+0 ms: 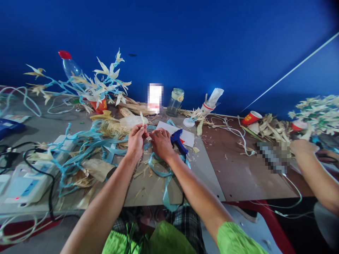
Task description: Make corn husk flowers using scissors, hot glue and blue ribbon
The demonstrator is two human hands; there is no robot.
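My left hand (135,141) pinches a small pale husk petal (143,119) that points upward from its fingertips. Close beside it, my right hand (161,141) has its fingers curled and pressed together near the left fingertips; what they hold, if anything, is hidden. A dark blue glue gun (177,138) lies just right of my right hand, on a white sheet (189,138). Below the hands runs light blue ribbon (167,190). Blue-wrapped stems (76,155) and dried husks (96,169) lie left of my left hand.
Husk flowers (106,70) stand in a red cup (99,105) at the back left. A glass jar (175,102) is behind my hands. At left sits a white power strip (31,180) with cables. Another person's hand (303,146) is at far right.
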